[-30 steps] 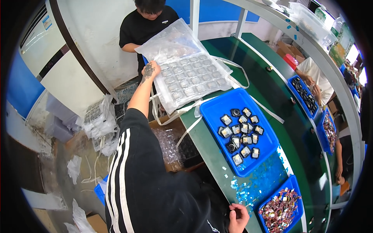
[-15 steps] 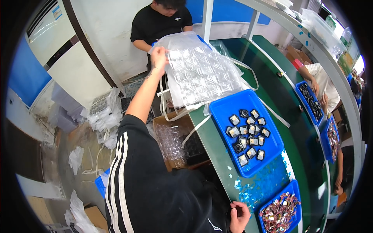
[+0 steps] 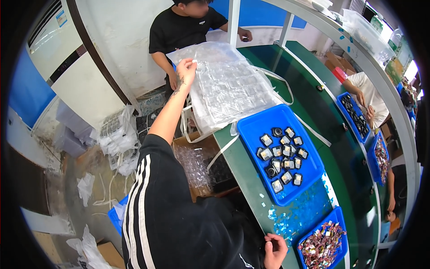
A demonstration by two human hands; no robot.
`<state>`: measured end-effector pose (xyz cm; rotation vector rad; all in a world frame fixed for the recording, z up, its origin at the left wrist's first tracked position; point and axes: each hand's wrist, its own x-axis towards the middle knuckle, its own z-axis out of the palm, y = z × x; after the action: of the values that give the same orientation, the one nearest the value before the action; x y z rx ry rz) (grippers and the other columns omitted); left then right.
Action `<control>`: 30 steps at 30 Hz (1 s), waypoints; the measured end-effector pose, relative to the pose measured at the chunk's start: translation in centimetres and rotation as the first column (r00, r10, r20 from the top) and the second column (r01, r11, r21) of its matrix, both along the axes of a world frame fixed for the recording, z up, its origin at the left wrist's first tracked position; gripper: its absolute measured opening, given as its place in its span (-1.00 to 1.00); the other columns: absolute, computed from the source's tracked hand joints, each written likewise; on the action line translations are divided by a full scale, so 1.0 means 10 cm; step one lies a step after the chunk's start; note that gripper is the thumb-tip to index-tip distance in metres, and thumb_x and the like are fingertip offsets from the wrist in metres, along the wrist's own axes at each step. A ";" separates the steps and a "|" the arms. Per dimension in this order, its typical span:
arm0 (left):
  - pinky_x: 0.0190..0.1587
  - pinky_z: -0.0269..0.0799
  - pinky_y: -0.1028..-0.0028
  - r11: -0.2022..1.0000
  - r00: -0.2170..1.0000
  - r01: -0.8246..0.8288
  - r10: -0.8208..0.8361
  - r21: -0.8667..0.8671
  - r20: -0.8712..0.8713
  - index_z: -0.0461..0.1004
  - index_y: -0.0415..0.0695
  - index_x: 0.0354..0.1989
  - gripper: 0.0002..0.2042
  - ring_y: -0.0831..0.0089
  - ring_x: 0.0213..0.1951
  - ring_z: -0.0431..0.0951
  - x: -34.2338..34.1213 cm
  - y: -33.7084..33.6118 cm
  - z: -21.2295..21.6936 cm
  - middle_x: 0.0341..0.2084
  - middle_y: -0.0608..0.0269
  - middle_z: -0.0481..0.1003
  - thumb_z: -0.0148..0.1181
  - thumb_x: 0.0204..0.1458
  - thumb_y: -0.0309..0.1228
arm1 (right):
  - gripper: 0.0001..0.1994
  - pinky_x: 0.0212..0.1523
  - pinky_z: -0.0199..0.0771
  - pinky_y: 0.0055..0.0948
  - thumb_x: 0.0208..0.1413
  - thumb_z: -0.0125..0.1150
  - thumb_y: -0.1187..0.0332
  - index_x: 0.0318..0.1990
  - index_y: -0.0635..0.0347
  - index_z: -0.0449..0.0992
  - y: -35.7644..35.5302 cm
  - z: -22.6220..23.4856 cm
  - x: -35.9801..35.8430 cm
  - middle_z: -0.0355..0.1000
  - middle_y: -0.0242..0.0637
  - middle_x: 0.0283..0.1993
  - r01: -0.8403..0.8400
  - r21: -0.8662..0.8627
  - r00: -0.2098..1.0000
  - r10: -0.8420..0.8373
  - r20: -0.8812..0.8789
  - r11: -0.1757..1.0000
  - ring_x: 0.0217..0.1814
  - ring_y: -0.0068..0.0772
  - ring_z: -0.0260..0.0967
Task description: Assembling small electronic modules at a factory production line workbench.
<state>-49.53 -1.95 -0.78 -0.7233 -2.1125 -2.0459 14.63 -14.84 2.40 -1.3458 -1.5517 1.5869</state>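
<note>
My left hand (image 3: pixel 185 74) reaches far over the near-left part of a clear plastic-wrapped stack of moulded trays (image 3: pixel 228 89). Its fingers are pinched on a small white piece (image 3: pixel 194 61); whether that piece belongs to the wrapping, I cannot tell. At the front edge of the green table, my right hand (image 3: pixel 275 251) is loosely curled, and nothing shows in its fingers. Between the hands lies a blue tray (image 3: pixel 281 196) with several small black square parts (image 3: pixel 287 177) bearing pale tops.
A second blue tray (image 3: pixel 341 219) holds small reddish pieces. Blue scraps (image 3: pixel 286 215) litter the green tabletop. White straps (image 3: pixel 313 131) trail from the stack. A cardboard box (image 3: pixel 192 163) with clear plastic stands below. One person (image 3: pixel 179 31) is across from me, another (image 3: pixel 371 96) at right.
The plastic wrapping lies lower and flatter over the stack. My left hand has shifted slightly. The person across has stretched an arm rightward over the table. My right hand has hardly moved.
</note>
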 end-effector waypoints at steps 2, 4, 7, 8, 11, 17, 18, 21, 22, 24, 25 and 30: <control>-0.07 0.39 0.52 0.997 0.991 -0.006 0.016 0.078 -0.133 0.45 -0.30 -0.14 -0.76 0.43 -0.19 0.56 0.03 0.11 0.09 -0.23 0.14 0.58 0.19 0.05 -0.45 | -0.79 -0.36 0.30 -0.66 0.13 0.18 0.49 -0.08 0.29 0.51 0.01 0.01 -0.03 0.48 -0.35 -0.21 0.000 0.000 1.000 0.000 0.008 1.000 -0.35 -0.64 0.32; -0.08 0.39 0.54 0.988 0.964 -0.007 0.049 0.157 -0.263 0.46 -0.29 -0.16 -0.82 0.46 -0.19 0.56 0.12 0.18 0.21 -0.24 0.16 0.59 0.14 0.10 -0.47 | -0.79 -0.37 0.29 -0.66 0.14 0.17 0.48 -0.07 0.30 0.51 0.02 0.01 -0.05 0.48 -0.34 -0.21 -0.012 0.009 1.000 0.012 -0.001 1.000 -0.36 -0.63 0.32; -0.03 0.39 0.55 0.765 0.977 0.213 -0.165 0.608 -0.134 0.42 -0.25 -0.15 -0.87 0.45 -0.14 0.55 0.36 0.21 0.51 -0.20 0.09 0.57 -0.01 0.18 -0.58 | -0.79 -0.36 0.29 -0.65 0.14 0.16 0.47 -0.07 0.30 0.50 0.06 -0.02 -0.05 0.48 -0.33 -0.21 -0.031 0.032 0.999 0.030 0.041 0.999 -0.35 -0.62 0.32; 0.00 0.40 0.53 0.729 0.981 0.178 -0.185 0.660 -0.061 0.38 -0.23 -0.12 -0.88 0.44 -0.10 0.52 0.40 0.13 0.57 -0.15 0.06 0.54 -0.01 0.21 -0.53 | -0.79 -0.36 0.29 -0.65 0.14 0.16 0.47 -0.07 0.30 0.50 0.06 -0.01 -0.05 0.48 -0.33 -0.21 -0.030 0.032 0.999 0.029 0.045 0.999 -0.35 -0.62 0.32; -0.04 0.47 0.43 0.561 0.971 0.170 -0.237 0.810 -0.039 0.31 -0.22 -0.07 -0.84 0.38 -0.09 0.52 0.57 -0.16 0.77 -0.10 0.05 0.51 -0.02 0.23 -0.46 | -0.79 -0.35 0.30 -0.64 0.14 0.17 0.47 -0.07 0.31 0.50 0.05 0.02 -0.06 0.48 -0.32 -0.21 -0.022 0.017 0.999 0.021 0.038 1.000 -0.34 -0.62 0.32; -0.02 0.49 0.30 0.502 0.919 -0.045 -0.319 0.864 0.233 0.33 -0.21 -0.06 -0.84 0.29 -0.08 0.52 0.11 -0.46 0.49 -0.14 0.06 0.50 -0.08 0.22 -0.50 | -0.79 -0.34 0.30 -0.63 0.14 0.18 0.47 -0.07 0.30 0.51 0.08 0.00 -0.08 0.48 -0.33 -0.21 -0.089 0.127 0.995 0.082 0.062 0.988 -0.33 -0.61 0.33; -0.02 0.49 0.30 0.503 0.919 -0.043 -0.319 0.863 0.231 0.33 -0.21 -0.06 -0.84 0.29 -0.08 0.52 0.05 -0.50 0.44 -0.14 0.06 0.50 -0.08 0.22 -0.50 | -0.79 -0.35 0.30 -0.64 0.14 0.18 0.46 -0.07 0.30 0.51 0.09 -0.02 -0.08 0.48 -0.33 -0.21 -0.095 0.107 0.995 0.090 0.050 0.990 -0.34 -0.62 0.32; 0.08 0.42 0.31 0.561 0.894 0.022 -0.383 0.828 0.235 0.36 -0.22 -0.01 -0.77 0.25 -0.02 0.49 -0.08 -0.73 0.20 -0.03 0.07 0.45 -0.16 0.25 -0.46 | -0.79 -0.36 0.29 -0.65 0.14 0.18 0.46 -0.07 0.29 0.51 0.09 -0.07 -0.05 0.48 -0.34 -0.20 -0.108 0.059 0.993 0.106 0.048 0.992 -0.33 -0.63 0.32; 0.07 0.42 0.34 0.675 0.938 0.072 -0.297 0.734 0.181 0.38 -0.20 -0.02 -0.76 0.28 -0.02 0.49 -0.12 -0.87 0.01 -0.03 0.11 0.46 -0.15 0.24 -0.41 | -0.79 -0.37 0.29 -0.66 0.14 0.18 0.47 -0.06 0.28 0.50 0.09 -0.08 -0.04 0.49 -0.34 -0.20 -0.123 0.036 0.991 0.120 0.060 0.992 -0.33 -0.64 0.32; 0.12 0.37 0.18 0.608 0.790 -0.266 -0.307 0.748 0.531 0.36 -0.19 0.06 -0.71 0.20 0.06 0.44 -0.02 -1.01 -0.12 0.02 0.08 0.44 -0.18 0.21 -0.46 | -0.79 -0.37 0.28 -0.67 0.15 0.18 0.46 -0.06 0.28 0.50 0.09 -0.10 -0.05 0.48 -0.35 -0.20 -0.100 0.024 0.993 0.099 0.063 0.995 -0.33 -0.65 0.32; 0.13 0.35 0.20 0.621 0.775 -0.344 -0.236 0.705 0.586 0.37 -0.22 0.05 -0.71 0.20 0.07 0.44 0.12 -1.15 -0.23 0.02 0.08 0.44 -0.18 0.22 -0.45 | -0.79 -0.38 0.28 -0.67 0.15 0.18 0.46 -0.06 0.27 0.50 0.09 -0.09 -0.04 0.48 -0.35 -0.20 -0.096 0.008 0.994 0.096 0.054 0.995 -0.33 -0.65 0.32; 0.13 0.32 0.18 0.711 0.702 -0.446 -0.099 0.544 0.705 0.38 -0.28 0.01 -0.68 0.18 0.03 0.43 0.48 -2.68 -2.04 0.02 0.05 0.43 -0.09 0.19 -0.34 | -0.79 -0.30 0.32 -0.63 0.15 0.17 0.46 -0.07 0.29 0.50 0.05 0.00 -0.09 0.48 -0.32 -0.18 -0.150 -0.002 0.987 0.150 0.062 0.989 -0.28 -0.60 0.34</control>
<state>-44.76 -28.79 -21.17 0.4589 -1.2634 -2.9602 13.69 -14.30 2.43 -1.3153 -1.7277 1.6455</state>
